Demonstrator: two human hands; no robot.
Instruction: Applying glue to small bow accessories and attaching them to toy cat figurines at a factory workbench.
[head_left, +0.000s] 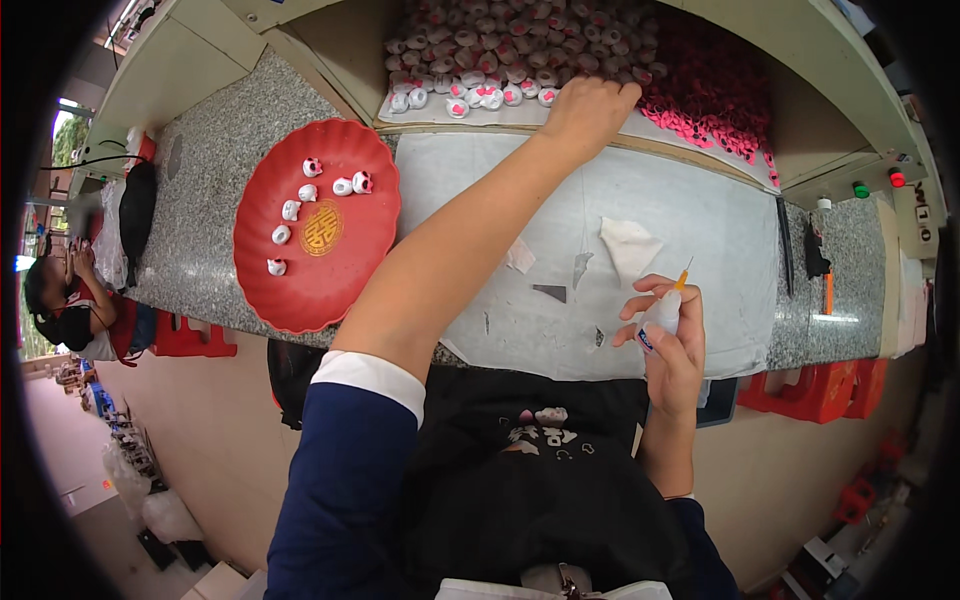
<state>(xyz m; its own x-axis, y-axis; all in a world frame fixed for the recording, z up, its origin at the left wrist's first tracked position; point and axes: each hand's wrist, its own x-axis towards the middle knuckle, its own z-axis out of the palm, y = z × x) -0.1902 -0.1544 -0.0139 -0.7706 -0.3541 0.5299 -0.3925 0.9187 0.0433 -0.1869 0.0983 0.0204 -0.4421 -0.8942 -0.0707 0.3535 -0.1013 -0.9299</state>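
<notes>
My left hand (590,112) reaches to the front edge of the shelf, where small white round pieces (520,60) meet a heap of small pink pieces (705,100). Its fingers curl downward, and their tips are hidden, so what they pinch, if anything, does not show. In my right hand (675,350) is a small white squeeze bottle (662,318) with an orange needle tip (683,278) pointing up. A red scalloped plate (265,270) lies left of my left arm, carrying several small white animal-head pieces (291,210), some with pink on them.
A pale sheet (720,230) covers the worktop, with a crumpled white cloth (630,247) and dark scraps on it. Green and red buttons (896,177) sit at the right. Red stools (815,388) stand below the table. Another person (75,300) sits far left.
</notes>
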